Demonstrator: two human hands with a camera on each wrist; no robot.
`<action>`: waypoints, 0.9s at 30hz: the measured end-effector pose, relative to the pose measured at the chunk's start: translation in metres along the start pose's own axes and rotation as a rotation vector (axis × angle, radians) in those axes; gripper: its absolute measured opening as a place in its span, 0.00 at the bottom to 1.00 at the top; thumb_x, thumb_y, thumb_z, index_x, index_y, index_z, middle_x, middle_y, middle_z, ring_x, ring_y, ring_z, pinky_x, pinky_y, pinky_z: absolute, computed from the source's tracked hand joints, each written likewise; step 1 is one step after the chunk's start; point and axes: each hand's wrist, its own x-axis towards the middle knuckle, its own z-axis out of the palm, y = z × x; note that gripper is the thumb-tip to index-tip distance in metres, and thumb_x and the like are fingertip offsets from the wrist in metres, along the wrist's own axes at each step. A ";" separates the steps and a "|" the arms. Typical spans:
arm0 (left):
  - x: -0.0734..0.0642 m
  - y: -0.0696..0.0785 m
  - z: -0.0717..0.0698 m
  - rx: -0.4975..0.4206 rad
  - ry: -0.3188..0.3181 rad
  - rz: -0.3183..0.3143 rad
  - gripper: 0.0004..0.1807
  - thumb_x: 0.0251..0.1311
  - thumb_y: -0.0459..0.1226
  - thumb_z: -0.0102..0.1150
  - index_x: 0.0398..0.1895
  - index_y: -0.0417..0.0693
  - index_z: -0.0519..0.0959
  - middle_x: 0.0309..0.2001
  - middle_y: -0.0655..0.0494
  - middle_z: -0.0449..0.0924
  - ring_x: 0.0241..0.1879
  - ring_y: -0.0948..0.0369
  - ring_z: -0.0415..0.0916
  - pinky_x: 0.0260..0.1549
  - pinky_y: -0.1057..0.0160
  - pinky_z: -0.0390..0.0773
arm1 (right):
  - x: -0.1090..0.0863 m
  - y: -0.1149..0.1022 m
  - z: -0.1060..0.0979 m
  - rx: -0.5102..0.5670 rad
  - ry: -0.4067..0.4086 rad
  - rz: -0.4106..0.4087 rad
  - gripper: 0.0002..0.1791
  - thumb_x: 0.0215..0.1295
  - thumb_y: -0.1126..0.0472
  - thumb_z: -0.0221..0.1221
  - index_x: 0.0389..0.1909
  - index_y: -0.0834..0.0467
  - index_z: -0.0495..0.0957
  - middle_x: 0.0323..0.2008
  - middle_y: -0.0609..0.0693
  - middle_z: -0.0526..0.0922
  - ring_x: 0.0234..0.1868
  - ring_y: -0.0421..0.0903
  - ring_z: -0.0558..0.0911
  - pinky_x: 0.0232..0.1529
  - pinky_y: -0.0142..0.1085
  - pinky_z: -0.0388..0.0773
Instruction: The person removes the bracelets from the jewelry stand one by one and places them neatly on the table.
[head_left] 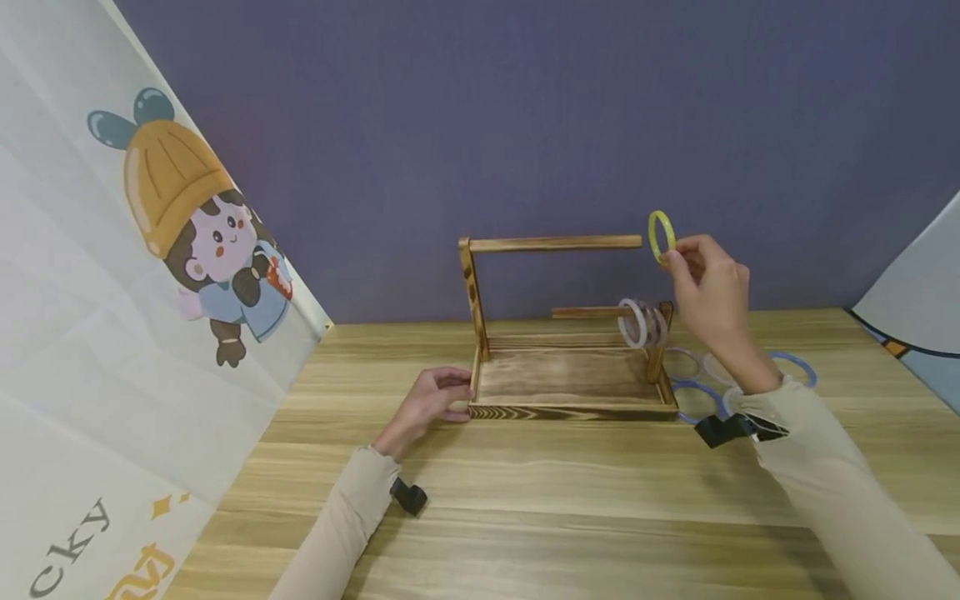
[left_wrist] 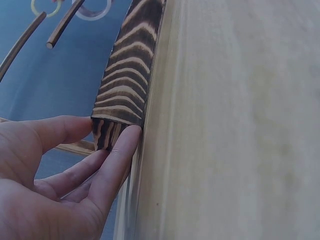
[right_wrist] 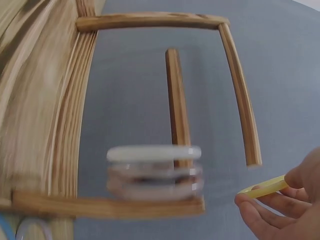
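Note:
A wooden bangle stand (head_left: 573, 412) with a tray base and two rods stands on the table. My left hand (head_left: 431, 402) grips its left end; in the left wrist view the thumb and fingertips hold opposite edges of the dark-grained corner (left_wrist: 122, 95). My right hand (head_left: 712, 287) pinches a yellow bangle (head_left: 653, 237) just beyond the free end of the upper rod (head_left: 555, 243). Bangle and rod tip are apart, as the right wrist view also shows. Several pale bangles (right_wrist: 155, 153) hang on the lower rod (head_left: 585, 313), close to its upright post.
More bangles, including a blue bangle (head_left: 697, 385) and another blue bangle (head_left: 798, 367), lie on the wooden table (head_left: 570, 508) right of the stand, partly behind my right wrist. A dark wall (head_left: 525, 125) rises behind the stand. A white printed panel (head_left: 75, 333) borders the left side.

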 end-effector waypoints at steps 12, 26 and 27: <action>-0.002 0.001 0.001 -0.002 0.008 -0.009 0.20 0.63 0.25 0.58 0.59 0.29 0.73 0.52 0.34 0.77 0.38 0.56 0.82 0.39 0.53 0.89 | -0.025 0.024 -0.047 -0.045 0.025 -0.024 0.14 0.74 0.63 0.53 0.48 0.72 0.77 0.37 0.67 0.86 0.33 0.09 0.69 0.38 0.06 0.62; -0.001 0.002 0.000 0.002 0.002 -0.006 0.20 0.64 0.26 0.58 0.59 0.29 0.73 0.52 0.35 0.77 0.40 0.54 0.82 0.39 0.52 0.89 | -0.062 0.053 -0.104 -0.154 -0.063 0.090 0.16 0.75 0.63 0.52 0.54 0.72 0.74 0.32 0.25 0.77 0.32 0.06 0.64 0.70 0.29 0.59; -0.001 0.001 0.000 0.002 0.003 -0.007 0.20 0.64 0.26 0.58 0.59 0.29 0.73 0.52 0.35 0.77 0.40 0.54 0.82 0.39 0.52 0.89 | -0.064 0.055 -0.107 -0.167 -0.068 0.093 0.17 0.75 0.63 0.51 0.54 0.73 0.73 0.32 0.32 0.80 0.32 0.06 0.64 0.70 0.29 0.59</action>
